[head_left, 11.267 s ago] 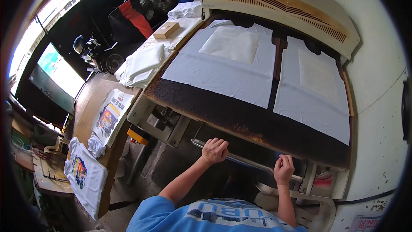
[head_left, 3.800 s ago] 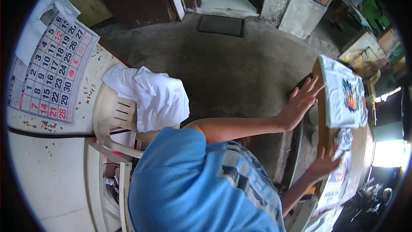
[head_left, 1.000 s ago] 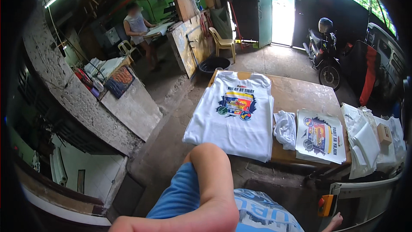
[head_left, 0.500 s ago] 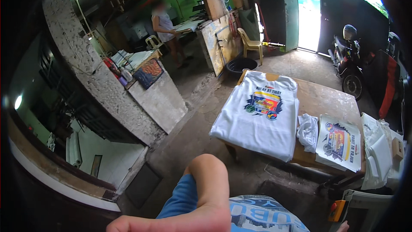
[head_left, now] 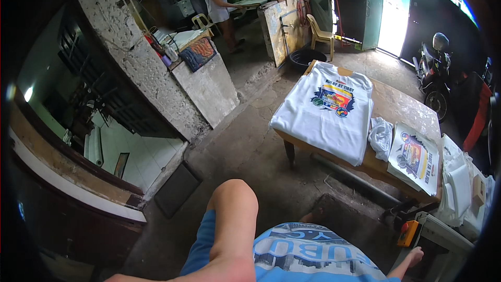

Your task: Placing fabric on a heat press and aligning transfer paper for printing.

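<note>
The right hand [head_left: 415, 256] came into fuller view by the orange control box [head_left: 409, 234], its grip, like the cut-off left hand's [head_left: 219, 273], unclear, leaving the printed shirts [head_left: 324, 117] untouched on the surface [head_left: 404, 105].

- Just ahead of the right hand [head_left: 415, 257]: the switch box [head_left: 408, 234], on the machine's frame [head_left: 441, 230].
- Farther ahead: the table [head_left: 404, 99]; on it, left to right, shirts [head_left: 323, 120], a crumpled cloth [head_left: 381, 138], prints [head_left: 413, 157].
- Ahead and right: stacked sheets [head_left: 453, 185], a box [head_left: 478, 190] among them.
- Beyond the table, left to right: a basin [head_left: 301, 59], a chair [head_left: 322, 35], a motorbike [head_left: 436, 78].
- Well left of the hand: a mat [head_left: 175, 189], before a doorway [head_left: 133, 154].
</note>
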`<state>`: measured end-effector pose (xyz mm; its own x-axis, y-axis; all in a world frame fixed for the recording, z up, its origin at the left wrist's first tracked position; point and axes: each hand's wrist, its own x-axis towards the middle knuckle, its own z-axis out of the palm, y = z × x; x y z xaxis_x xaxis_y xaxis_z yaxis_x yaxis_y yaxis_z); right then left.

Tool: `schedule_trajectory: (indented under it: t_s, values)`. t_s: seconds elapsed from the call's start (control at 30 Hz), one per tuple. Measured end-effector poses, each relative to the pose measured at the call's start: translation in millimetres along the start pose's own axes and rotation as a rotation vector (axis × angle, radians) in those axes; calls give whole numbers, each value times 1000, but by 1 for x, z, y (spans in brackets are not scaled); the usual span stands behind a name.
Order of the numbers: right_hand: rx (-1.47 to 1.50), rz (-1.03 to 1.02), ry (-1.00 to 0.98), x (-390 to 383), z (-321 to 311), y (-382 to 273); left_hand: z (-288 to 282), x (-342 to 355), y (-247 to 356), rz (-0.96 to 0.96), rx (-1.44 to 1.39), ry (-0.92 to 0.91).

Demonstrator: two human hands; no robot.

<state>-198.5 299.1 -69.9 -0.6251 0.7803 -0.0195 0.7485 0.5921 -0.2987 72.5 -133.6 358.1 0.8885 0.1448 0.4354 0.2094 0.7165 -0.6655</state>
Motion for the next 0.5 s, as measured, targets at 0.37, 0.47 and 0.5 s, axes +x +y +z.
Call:
schedule_trajectory:
  t_s: [0.37,0.47,0.5]
  values:
    - [31,-58,3,20,11,16,-11,29,39,-196,-230,-100]
    - [54,-75,-14,10,0,13,-16,39,42,-134,-57,-187]
    - [71,-60,-12,6,-5,13,-20,40,41,-156,-67,-167]
